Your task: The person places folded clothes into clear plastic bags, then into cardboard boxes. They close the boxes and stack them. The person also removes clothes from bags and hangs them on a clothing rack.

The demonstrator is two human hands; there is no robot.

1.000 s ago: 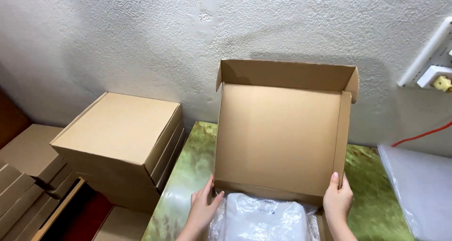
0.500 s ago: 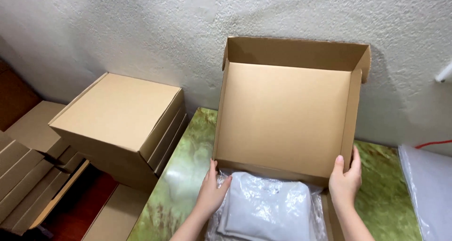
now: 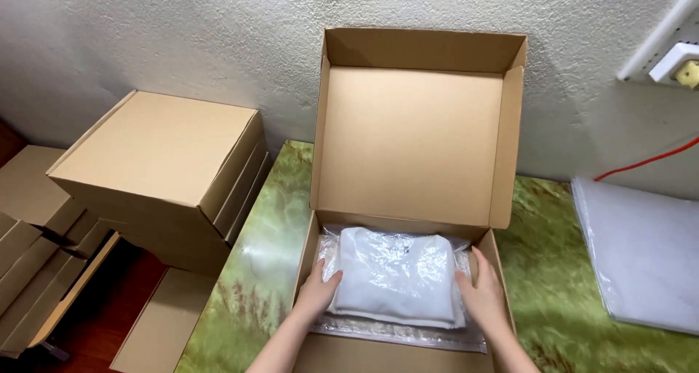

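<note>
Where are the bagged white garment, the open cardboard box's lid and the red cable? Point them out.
bagged white garment (image 3: 397,271), head view, middle of the folded cloth.
open cardboard box's lid (image 3: 411,143), head view, inner face.
red cable (image 3: 641,163), head view, mid-length.

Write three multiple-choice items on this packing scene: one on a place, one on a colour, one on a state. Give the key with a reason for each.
1. Where does the bagged white garment lie?
A. inside the open cardboard box
B. on the stack of closed boxes
C. on the floor

2. What colour is the table top?
A. plain white
B. mottled green
C. black

3. How stands the lid of the box that the left hand and right hand reach into?
A. shut flat
B. torn off
C. raised upright toward the wall

Key: 1 A, the garment sits between the box walls, a hand at each side. 2 B, green marbled surface shows around the box. 3 C, the lid stands up, its inside facing the camera.
</note>
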